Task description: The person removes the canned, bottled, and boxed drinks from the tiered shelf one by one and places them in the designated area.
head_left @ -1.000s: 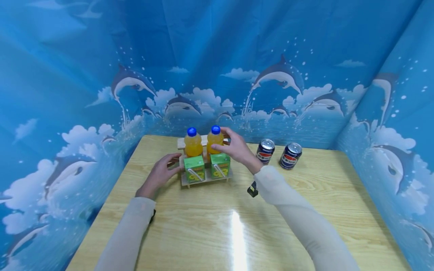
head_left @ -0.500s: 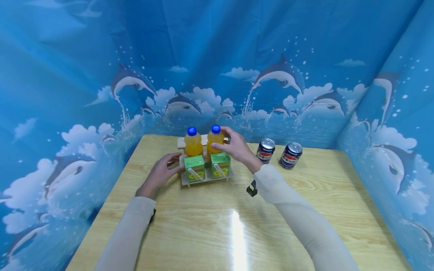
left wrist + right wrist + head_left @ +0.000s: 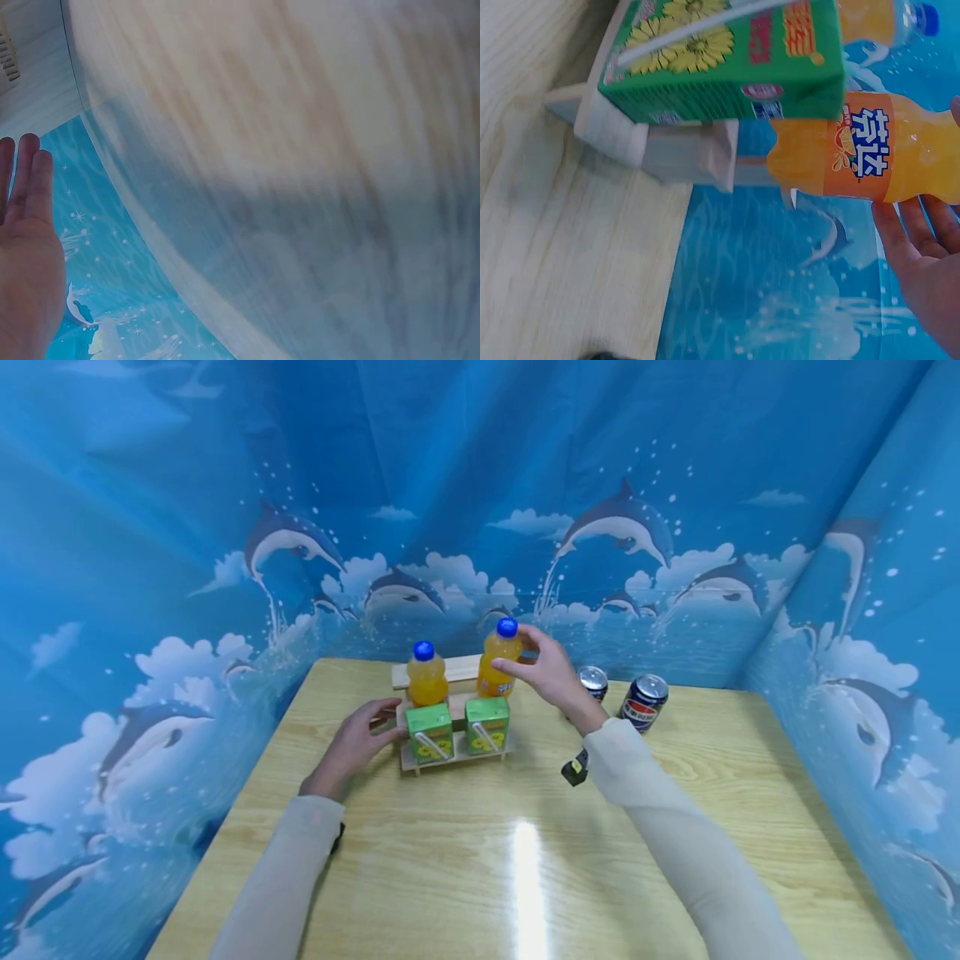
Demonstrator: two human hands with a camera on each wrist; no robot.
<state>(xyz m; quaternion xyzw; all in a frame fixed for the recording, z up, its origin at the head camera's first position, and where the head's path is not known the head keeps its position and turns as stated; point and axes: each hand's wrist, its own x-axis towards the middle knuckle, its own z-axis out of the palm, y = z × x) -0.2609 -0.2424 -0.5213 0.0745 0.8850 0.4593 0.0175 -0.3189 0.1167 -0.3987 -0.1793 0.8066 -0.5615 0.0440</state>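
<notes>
Right hand (image 3: 553, 672) grips one orange bottle (image 3: 499, 652); left hand (image 3: 352, 745) is relaxed beside the rack (image 3: 462, 667).

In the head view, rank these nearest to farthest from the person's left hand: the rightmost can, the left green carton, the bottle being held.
1. Left green carton: just right of the left hand, on the rack.
2. Held bottle: farther right, in the right hand.
3. Rightmost can: farthest right, on the table.
</notes>
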